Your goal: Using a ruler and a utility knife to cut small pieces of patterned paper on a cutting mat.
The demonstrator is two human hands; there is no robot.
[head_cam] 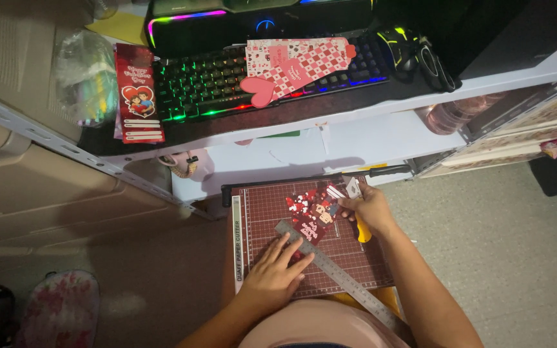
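My left hand [274,274] lies flat and open on the ruler [336,275], my right hand [370,207] grips a yellow knife [361,230] beside the red card [312,214] on the mat [262,207] — best press hard, cut slow.

Home hobby corner: backlit keyboard [227,84] on white shelf [369,129], paper cutter [259,225], carpeted floor [510,258]
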